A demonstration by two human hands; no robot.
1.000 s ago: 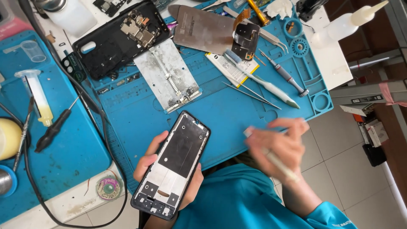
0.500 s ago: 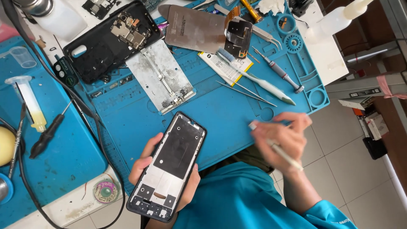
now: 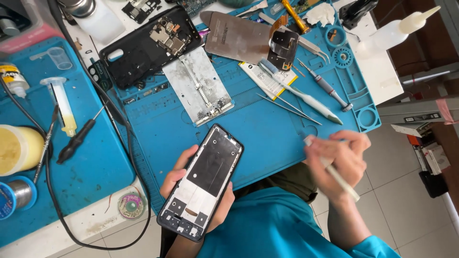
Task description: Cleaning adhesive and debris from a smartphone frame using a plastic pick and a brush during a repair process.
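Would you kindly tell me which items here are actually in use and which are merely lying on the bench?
In use:
- opened phone frame, held in the left hand
- thin white tool, in the right hand

Lying about:
- black back cover
- metal holding jig
- tweezers
- white brush
- syringe
- solder spool

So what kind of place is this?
Most likely a phone repair bench. The left hand holds an opened black phone frame, and thin metal tweezers and a grey-handled screwdriver lie on a blue work mat.
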